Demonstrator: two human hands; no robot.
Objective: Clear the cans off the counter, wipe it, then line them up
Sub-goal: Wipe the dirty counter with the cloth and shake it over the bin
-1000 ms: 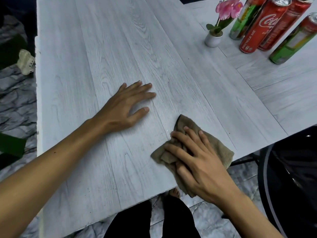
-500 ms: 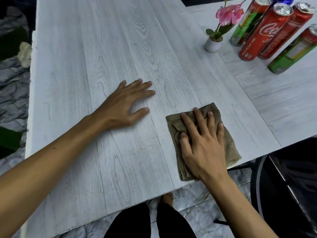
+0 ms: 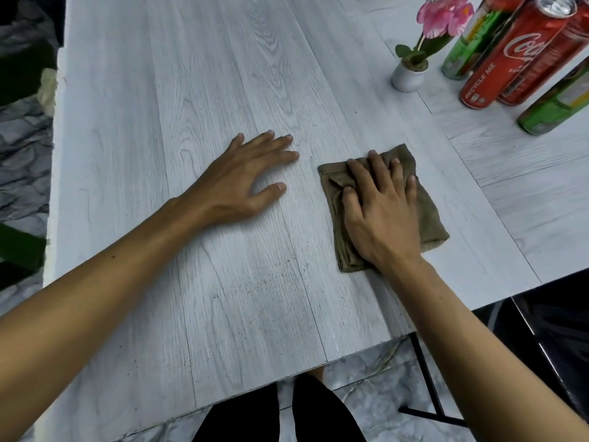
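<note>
A folded brown cloth (image 3: 432, 218) lies on the white wood-grain counter (image 3: 223, 90). My right hand (image 3: 382, 212) presses flat on the cloth with straight, spread fingers. To its left, my left hand (image 3: 242, 183) rests palm down on the bare counter, fingers spread. Several cans stand at the far right on an adjoining surface: a red Coca-Cola can (image 3: 513, 55), a second red can (image 3: 548, 68) behind it, a green can (image 3: 471, 39) further back and another green can (image 3: 554, 110) at the frame's edge.
A small white pot with a pink flower (image 3: 409, 73) stands just left of the cans. The counter's near edge runs below my forearms; my legs and a marble floor (image 3: 366, 378) show beneath. A black metal frame (image 3: 427, 387) sits at the lower right.
My right hand has slid the cloth away from the near edge, up and to the right, and flattened on it. My left hand has stayed put.
</note>
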